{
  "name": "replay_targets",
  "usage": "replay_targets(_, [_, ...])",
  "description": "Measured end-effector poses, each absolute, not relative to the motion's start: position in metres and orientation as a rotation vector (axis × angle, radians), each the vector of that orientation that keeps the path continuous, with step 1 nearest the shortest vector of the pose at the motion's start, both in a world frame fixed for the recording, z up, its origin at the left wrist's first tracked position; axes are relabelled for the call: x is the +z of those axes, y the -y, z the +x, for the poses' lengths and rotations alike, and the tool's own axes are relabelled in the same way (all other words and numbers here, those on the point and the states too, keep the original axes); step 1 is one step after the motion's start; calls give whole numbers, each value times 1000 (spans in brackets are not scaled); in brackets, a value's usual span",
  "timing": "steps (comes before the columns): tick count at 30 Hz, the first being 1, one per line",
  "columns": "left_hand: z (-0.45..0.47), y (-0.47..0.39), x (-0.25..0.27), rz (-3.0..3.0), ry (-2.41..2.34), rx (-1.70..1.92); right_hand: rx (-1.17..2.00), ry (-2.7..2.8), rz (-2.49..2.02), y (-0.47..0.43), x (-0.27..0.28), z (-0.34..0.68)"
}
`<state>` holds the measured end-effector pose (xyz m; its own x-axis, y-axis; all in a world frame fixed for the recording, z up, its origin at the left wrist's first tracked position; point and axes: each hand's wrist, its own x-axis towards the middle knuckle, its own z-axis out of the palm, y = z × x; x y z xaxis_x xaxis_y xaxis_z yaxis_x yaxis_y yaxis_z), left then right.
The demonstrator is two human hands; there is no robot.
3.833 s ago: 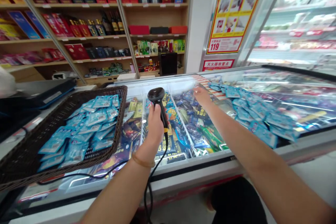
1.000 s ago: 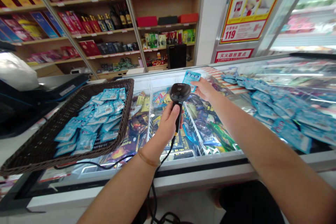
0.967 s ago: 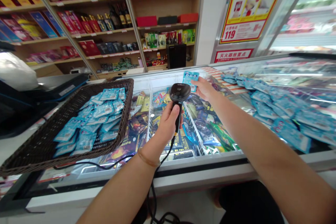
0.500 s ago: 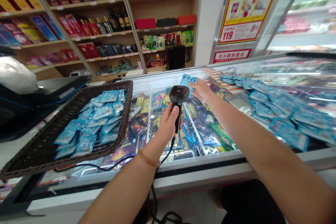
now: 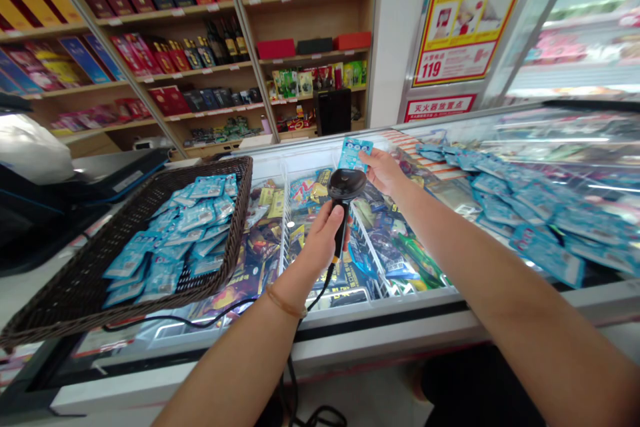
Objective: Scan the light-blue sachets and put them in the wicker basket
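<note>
My left hand (image 5: 323, 233) is wrapped round the handle of a black barcode scanner (image 5: 346, 185), its head pointing away from me. Just beyond the scanner, my right hand (image 5: 384, 170) pinches a small blue packet (image 5: 353, 154) by its right edge. On the left, a dark brown wicker basket (image 5: 55, 280) holds a heap of similar blue packets (image 5: 197, 217). Another pile of blue packets (image 5: 530, 203) lies on the right part of the freezer's glass top.
Beneath my hands is a chest freezer (image 5: 380, 347) with bagged goods in white wire dividers. The scanner's black cable (image 5: 200, 323) runs over its front edge and across the glass. Behind stand shelves of boxes (image 5: 310, 3) and a red and yellow poster (image 5: 473, 20).
The blue packet in my right hand has shifted slightly left and up, and shows more clearly above the scanner. The scanner's head has moved slightly right and down.
</note>
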<state>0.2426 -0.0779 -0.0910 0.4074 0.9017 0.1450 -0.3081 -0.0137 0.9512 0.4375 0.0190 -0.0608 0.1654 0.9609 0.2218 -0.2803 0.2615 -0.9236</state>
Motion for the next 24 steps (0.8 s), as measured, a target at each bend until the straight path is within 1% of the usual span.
replay_targets(3, [242, 78, -91, 1242, -619, 1048, 1066, 999, -837, -20, -61, 438])
replay_targets(9, [242, 80, -89, 1274, -603, 1030, 1054, 992, -922, -17, -61, 437])
replay_targets(14, [235, 87, -71, 1207, -766, 1174, 1132, 773, -1064, -17, -61, 420])
replay_targets(16, [225, 91, -55, 1137, -842, 1248, 1179, 720, -1116, -22, -55, 403])
replay_targets(19, [201, 93, -25, 1049, -873, 1354, 1261, 825, -1088, -35, -37, 361])
replay_targets(24, [142, 94, 11, 902, -939, 1574, 1419, 946, -968, -59, -1, 261])
